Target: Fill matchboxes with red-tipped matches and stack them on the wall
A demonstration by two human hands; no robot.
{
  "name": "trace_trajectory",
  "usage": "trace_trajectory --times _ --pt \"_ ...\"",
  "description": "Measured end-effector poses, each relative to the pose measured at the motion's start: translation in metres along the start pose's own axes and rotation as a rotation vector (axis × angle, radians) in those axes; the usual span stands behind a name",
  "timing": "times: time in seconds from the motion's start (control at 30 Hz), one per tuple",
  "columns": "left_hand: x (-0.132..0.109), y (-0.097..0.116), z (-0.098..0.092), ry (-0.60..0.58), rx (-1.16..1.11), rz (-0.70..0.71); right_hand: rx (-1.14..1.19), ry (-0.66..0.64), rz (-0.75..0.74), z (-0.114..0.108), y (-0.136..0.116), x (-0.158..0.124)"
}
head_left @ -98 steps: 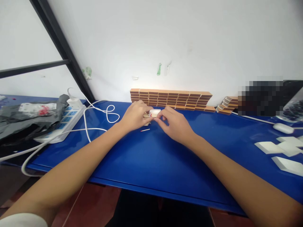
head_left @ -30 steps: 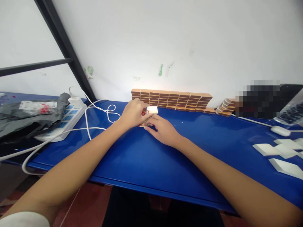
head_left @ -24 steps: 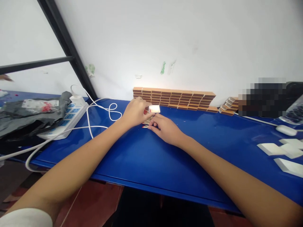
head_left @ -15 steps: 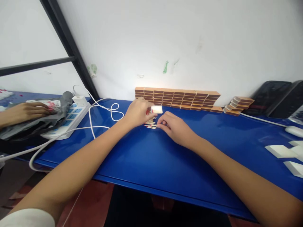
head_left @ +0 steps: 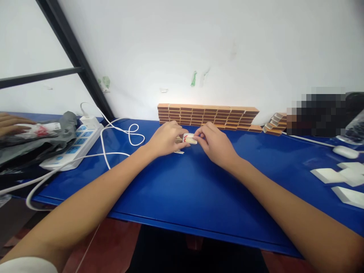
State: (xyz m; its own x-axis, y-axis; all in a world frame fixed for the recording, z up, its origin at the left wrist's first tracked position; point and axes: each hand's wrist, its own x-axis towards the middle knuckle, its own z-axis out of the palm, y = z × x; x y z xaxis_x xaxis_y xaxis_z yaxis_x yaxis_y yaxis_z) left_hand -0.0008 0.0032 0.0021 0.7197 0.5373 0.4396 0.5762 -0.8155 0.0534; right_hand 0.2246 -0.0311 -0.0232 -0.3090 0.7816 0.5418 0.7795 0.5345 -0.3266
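Both my hands meet over the blue table (head_left: 184, 189) near its far edge. My left hand (head_left: 165, 139) and my right hand (head_left: 216, 144) pinch a small white matchbox tray (head_left: 190, 138) with red-tipped matches in it. The fingers of both hands are closed on the tray. A few loose matches (head_left: 179, 152) lie on the table just below my left hand. Behind the hands stands a low wall of stacked brown matchboxes (head_left: 209, 116) against the white wall.
A white power strip (head_left: 74, 147) with looping white cables (head_left: 119, 140) lies at left beside a grey plastic bag (head_left: 34, 138), where another person's hand (head_left: 8, 123) rests. White box sleeves (head_left: 339, 182) and a white mouse (head_left: 345, 152) sit at right. More brown boxes (head_left: 274, 128) are stacked beside the wall.
My right hand has risen from the loose matches on the table and joined my left hand at the white tray. The other person's hand at left has drawn back toward the edge.
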Motion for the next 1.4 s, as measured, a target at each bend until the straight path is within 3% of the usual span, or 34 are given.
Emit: trace_trajectory --times 0.23,0.43,0.7,0.9,1.0,1.2,1.4 --pt "0.0 0.0 0.004 0.034 -0.008 0.04 -0.006 0.03 -0.021 -0.001 -0.002 -0.002" --pt "0.001 -0.006 0.001 0.088 0.084 -0.096 0.064 0.048 -0.072 0.002 -0.012 -0.005" --pt "0.001 -0.01 0.001 0.099 0.082 -0.153 0.148 -0.246 -0.061 0.021 -0.031 -0.012" --pt "0.0 -0.011 0.0 0.072 0.091 -0.17 0.098 -0.346 -0.049 0.011 -0.029 -0.009" --pt "-0.001 -0.011 0.001 0.048 0.075 -0.153 0.046 -0.291 -0.089 0.001 -0.022 -0.005" --pt "-0.002 -0.01 0.005 0.029 0.015 -0.101 -0.055 -0.063 -0.058 -0.007 -0.004 0.004" --pt "-0.002 0.001 0.003 0.032 -0.062 -0.062 -0.125 -0.06 -0.016 -0.002 -0.001 0.005"
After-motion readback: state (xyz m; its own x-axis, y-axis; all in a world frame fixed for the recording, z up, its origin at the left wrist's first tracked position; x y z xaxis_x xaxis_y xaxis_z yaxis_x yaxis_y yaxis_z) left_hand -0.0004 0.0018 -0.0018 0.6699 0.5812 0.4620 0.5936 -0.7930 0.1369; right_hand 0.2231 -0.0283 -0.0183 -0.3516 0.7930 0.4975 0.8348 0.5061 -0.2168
